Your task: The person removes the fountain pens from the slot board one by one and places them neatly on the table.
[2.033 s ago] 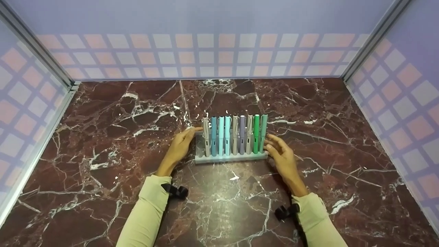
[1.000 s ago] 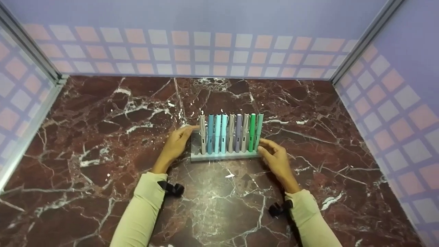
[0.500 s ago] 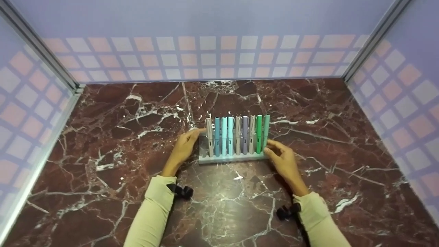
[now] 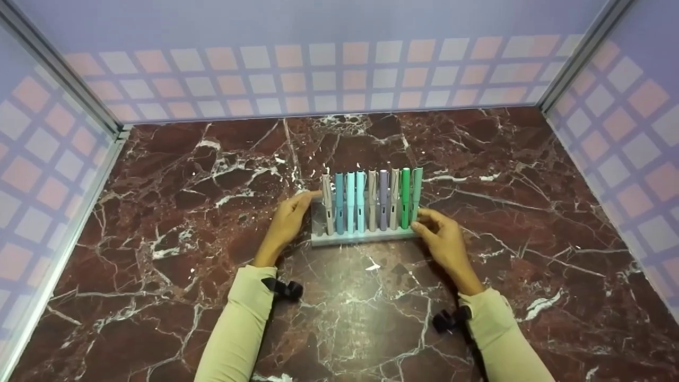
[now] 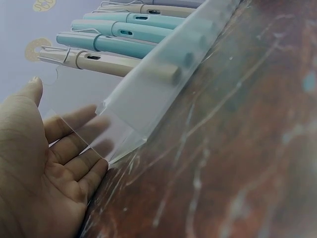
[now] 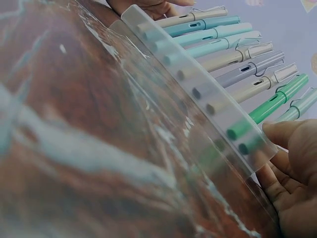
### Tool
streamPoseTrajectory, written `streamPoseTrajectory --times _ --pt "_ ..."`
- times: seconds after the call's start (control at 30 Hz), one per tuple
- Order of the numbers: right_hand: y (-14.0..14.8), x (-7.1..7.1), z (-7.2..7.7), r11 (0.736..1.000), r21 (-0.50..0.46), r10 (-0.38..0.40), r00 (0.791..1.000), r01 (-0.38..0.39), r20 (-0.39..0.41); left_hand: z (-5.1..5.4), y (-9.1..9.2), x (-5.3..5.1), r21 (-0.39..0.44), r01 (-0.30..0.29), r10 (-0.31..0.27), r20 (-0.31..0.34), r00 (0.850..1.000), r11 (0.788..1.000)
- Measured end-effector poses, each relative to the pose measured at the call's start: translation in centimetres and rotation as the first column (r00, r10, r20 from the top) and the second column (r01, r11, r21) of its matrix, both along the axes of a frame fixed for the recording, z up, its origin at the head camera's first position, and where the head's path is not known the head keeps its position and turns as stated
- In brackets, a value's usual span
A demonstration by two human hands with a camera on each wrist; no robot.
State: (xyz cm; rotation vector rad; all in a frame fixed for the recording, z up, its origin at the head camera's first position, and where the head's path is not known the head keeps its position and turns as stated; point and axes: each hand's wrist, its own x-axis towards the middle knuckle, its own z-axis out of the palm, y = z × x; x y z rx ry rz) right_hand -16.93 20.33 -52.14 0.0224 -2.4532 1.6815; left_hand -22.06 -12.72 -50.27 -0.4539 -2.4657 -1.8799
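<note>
A clear pen stand [image 4: 339, 240] is on the table, holding several upright pens in a row: beige, blue, light blue, purple and green. My left hand [image 4: 286, 223] is at its left end, thumb raised; in the left wrist view, the fingers of that hand [image 5: 59, 168] lie relaxed against the clear end panel [image 5: 94, 131], partly seen through it. At the right end my right hand [image 4: 444, 241] grips the stand's edge, thumb in front near the green pen [image 4: 406, 199] and other fingers behind. The right wrist view shows this hand [image 6: 297, 173] beside the stand's front strip [image 6: 198, 84].
The table [image 4: 159, 297] is dark red marble with white veins. Patterned lilac panels stand at the back [image 4: 339, 21], left and right, joined by metal corner posts. Each wrist carries a black camera, the left one [image 4: 289, 290] and the right one [image 4: 445, 321].
</note>
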Motion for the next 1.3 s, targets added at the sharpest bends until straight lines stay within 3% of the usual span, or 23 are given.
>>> streamPoseTrajectory --times 0.13,0.37,0.6,0.67,0.87,1.1,1.3 --pt "-0.2 0.2 -0.1 1.0 0.002 -0.006 1.0 0.006 0.004 2.0 0.1 1.3 -0.01 0.01 -0.01 0.03 0.999 1.0" --pt "-0.3 0.2 -0.3 1.0 -0.017 -0.023 1.0 0.022 -0.018 2.4 0.0 1.2 -0.031 0.018 -0.016 0.05 0.999 0.999" --pt "-0.3 0.2 -0.2 0.998 -0.045 -0.042 0.999 0.041 -0.015 -0.9 -0.1 -0.5 -0.027 -0.011 0.012 0.051 0.999 1.0" --pt "-0.2 0.2 -0.2 0.997 -0.06 -0.046 0.998 0.044 -0.03 -1.3 -0.1 -0.7 -0.016 -0.017 0.018 0.039 0.999 1.0" --pt "-0.3 0.4 0.4 0.994 -0.097 -0.055 0.996 0.047 -0.077 -1.6 -0.1 -0.8 0.036 -0.003 0.005 -0.031 1.0 0.999" --pt "-1.1 1.8 3.3 0.992 -0.127 -0.033 0.995 0.021 -0.091 -1.5 0.0 -0.6 0.034 -0.013 0.013 -0.01 1.0 0.999" --pt "-1.0 1.6 2.8 0.975 -0.219 -0.061 0.991 0.034 -0.121 -1.6 0.0 -0.7 0.029 -0.013 0.013 -0.008 1.0 0.999"
